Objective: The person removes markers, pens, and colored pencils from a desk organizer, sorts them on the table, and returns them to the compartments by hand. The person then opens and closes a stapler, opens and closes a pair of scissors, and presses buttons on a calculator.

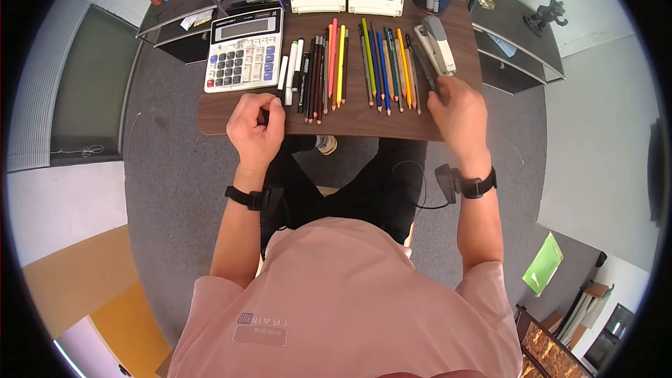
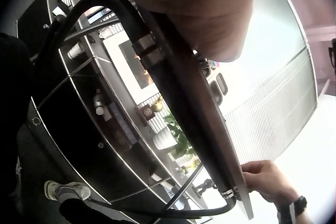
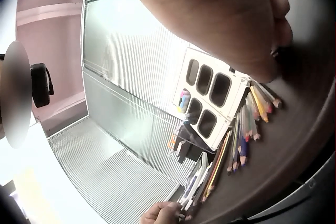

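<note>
A dark slim pen (image 1: 425,70) slants at the right end of the pencil row, its near end pinched between thumb and index finger of my right hand (image 1: 463,115). A grey-and-white stapler (image 1: 442,52) lies just beyond that hand. At the table's front edge my left hand (image 1: 253,129) rests, fingers loosely curled, its thumb tip right at the lower end of a black-and-white marker (image 1: 282,75). Several dark, pink and yellow pencils (image 1: 341,66) lie side by side right of the markers. Another row of coloured pencils (image 1: 381,70) lies nearer the right hand.
A large calculator (image 1: 243,52) lies at the table's left. White organizer drawers (image 1: 318,5) stand at the back, with a mesh pen holder (image 1: 422,0) to their right. The brown tabletop (image 1: 350,124) ends just in front of my body. A dark cabinet (image 1: 518,49) stands beyond its right side.
</note>
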A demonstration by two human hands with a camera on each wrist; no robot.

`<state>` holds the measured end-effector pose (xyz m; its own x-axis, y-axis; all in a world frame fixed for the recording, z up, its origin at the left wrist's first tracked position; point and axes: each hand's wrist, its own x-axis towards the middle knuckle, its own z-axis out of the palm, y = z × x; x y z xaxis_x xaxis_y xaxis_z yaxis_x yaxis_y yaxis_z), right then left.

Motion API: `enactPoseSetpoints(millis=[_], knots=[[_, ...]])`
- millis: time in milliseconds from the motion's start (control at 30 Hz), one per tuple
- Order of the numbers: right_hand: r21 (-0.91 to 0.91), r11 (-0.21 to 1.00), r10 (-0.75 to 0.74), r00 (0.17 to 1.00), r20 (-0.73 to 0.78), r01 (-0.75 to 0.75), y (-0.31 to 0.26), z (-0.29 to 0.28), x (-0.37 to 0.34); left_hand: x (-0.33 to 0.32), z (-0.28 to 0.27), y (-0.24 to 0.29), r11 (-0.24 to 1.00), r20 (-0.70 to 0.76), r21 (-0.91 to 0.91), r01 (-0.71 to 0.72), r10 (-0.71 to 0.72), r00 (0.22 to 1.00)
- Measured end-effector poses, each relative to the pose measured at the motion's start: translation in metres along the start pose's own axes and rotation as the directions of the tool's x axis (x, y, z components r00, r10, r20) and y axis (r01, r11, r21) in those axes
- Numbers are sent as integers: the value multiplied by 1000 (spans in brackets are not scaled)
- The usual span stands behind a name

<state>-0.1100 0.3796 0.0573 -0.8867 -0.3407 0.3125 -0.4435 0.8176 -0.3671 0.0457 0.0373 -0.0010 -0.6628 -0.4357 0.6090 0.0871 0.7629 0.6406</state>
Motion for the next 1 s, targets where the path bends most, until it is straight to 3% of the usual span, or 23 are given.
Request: enactPoseSetpoints(millis=[67,100,133,167,200,233,300,433,567,633,733,800,833,867,900,1000], knots=[[165,983,77,997,25,-80,2,-3,0,0,-1,1,1000,2,-3,-17,17,1000],[150,985,80,996,25,-83,5,-1,0,-1,-2,2,1000,3,-18,-12,12,1000],[437,879,170,982,86,-191,6,5,-1,-1,-3,2,1000,18,-22,13,-13,1000],[673,681,242,956,165,-288,4,6,-2,-1,-4,3,999,38,-29,37,-36,999],[821,454,207,937,281,-346,0,1,-1,-2,-4,1,998,53,-41,52,-50,997],[860,335,187,922,340,-385,-8,-5,2,-1,-5,2,997,67,-47,68,-64,996],[903,254,149,937,317,-346,-17,-7,5,-2,-8,-2,990,98,-96,105,-96,991],[908,286,131,952,278,-304,-17,-3,11,4,-12,2,987,77,-141,74,-64,995],[911,273,116,951,286,-308,-19,-4,12,11,-27,33,974,99,-171,149,-133,986],[918,256,78,953,294,-304,-31,-10,13,19,-28,66,982,172,-181,49,-17,985],[915,211,64,939,337,-343,-58,-15,7,33,-21,105,961,365,-269,67,37,930],[912,234,-31,934,355,-338,-75,-20,0,39,-13,119,953,460,-295,67,80,885],[910,124,-79,910,406,-395,-82,-21,-6,39,-10,123,948,489,-310,69,97,867],[926,61,-112,920,377,-372,-88,-11,-13,38,-4,122,947,512,-312,76,100,853],[936,-3,-141,927,348,-352,-92,-4,-19,40,5,120,938,421,-339,-74,221,880],[938,64,-173,922,347,-341,-92,-9,-20,37,8,115,931,401,-338,-135,273,875]])
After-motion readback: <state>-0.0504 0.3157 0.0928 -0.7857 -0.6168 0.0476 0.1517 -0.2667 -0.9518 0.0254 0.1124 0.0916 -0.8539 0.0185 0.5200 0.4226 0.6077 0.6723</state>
